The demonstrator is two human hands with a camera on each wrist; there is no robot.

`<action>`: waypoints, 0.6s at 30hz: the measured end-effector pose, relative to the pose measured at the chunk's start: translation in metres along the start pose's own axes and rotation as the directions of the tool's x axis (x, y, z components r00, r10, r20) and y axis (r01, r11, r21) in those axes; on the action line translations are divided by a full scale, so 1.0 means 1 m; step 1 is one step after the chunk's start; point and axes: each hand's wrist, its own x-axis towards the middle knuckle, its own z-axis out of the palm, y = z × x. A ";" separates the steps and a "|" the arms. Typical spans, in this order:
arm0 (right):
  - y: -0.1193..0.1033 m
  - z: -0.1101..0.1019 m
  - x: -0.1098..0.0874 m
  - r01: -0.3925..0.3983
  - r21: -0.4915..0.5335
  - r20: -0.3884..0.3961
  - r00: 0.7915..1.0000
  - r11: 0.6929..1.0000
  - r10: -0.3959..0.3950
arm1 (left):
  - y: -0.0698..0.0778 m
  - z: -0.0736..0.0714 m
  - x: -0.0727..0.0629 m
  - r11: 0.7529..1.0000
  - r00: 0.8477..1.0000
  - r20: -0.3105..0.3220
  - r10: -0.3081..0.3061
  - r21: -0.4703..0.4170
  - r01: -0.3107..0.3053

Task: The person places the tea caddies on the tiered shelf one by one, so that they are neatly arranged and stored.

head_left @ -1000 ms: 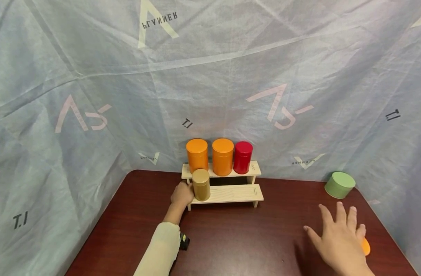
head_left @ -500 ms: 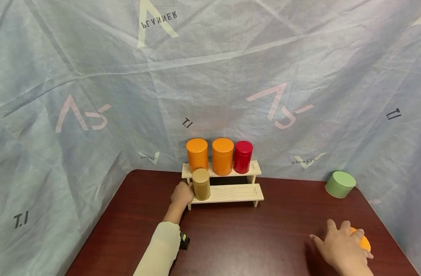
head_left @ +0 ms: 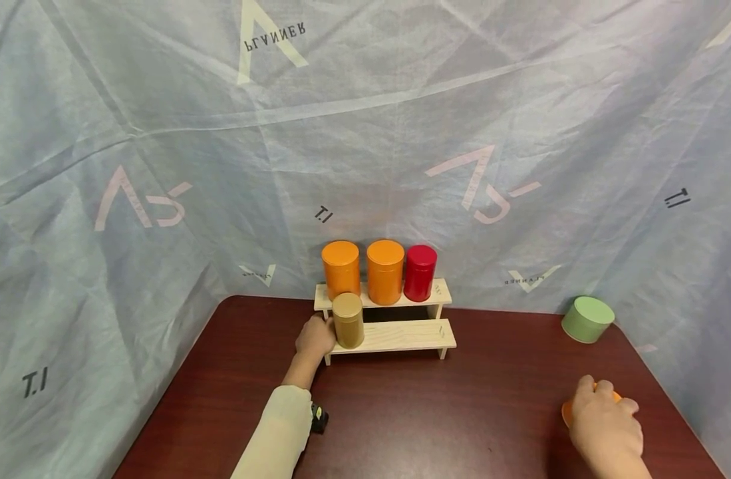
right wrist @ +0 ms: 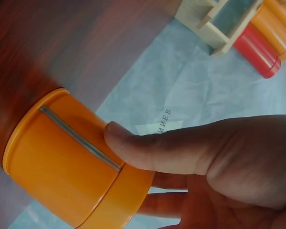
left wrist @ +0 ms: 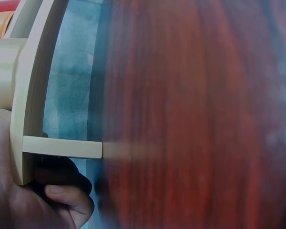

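Observation:
My left hand (head_left: pixel 314 338) grips the left end of the lower step of a two-tier wooden shelf (head_left: pixel 407 334). In the left wrist view, curled fingers (left wrist: pixel 69 198) show beneath the board. A gold canister (head_left: pixel 349 322) stands upright on that step, right beside this hand. At the right of the table, my right hand (head_left: pixel 607 426) holds an orange canister (right wrist: pixel 62 152). The right thumb (right wrist: pixel 157 148) lies along its side near the lid seam, with other fingers partly hidden behind it. Its base appears at or close to the tabletop; contact cannot be told.
Two orange canisters (head_left: pixel 340 269) (head_left: pixel 386 273) and a red canister (head_left: pixel 420 273) stand on the upper step. A short green tin (head_left: pixel 588 320) sits at the table's far right corner. Grey printed cloth (head_left: pixel 365 166) hangs behind the dark red table (head_left: pixel 449 412).
My right hand has moved down onto the orange canister, and its spread fingers have curled round it. The canister has shifted slightly left. My left hand stays on the shelf.

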 end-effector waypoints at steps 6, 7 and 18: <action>0.003 0.000 0.004 -0.017 0.014 0.023 1.000 1.000 0.017 | 0.000 0.001 0.000 1.000 1.000 -0.003 -0.009 0.008 0.009; 0.003 0.001 0.004 -0.020 0.018 0.024 1.000 1.000 0.020 | 0.000 0.001 0.000 1.000 1.000 -0.006 -0.008 0.008 0.008; 0.004 -0.002 0.005 -0.033 0.034 0.032 0.999 0.999 0.032 | 0.000 0.002 0.000 1.000 1.000 0.004 -0.001 0.000 0.001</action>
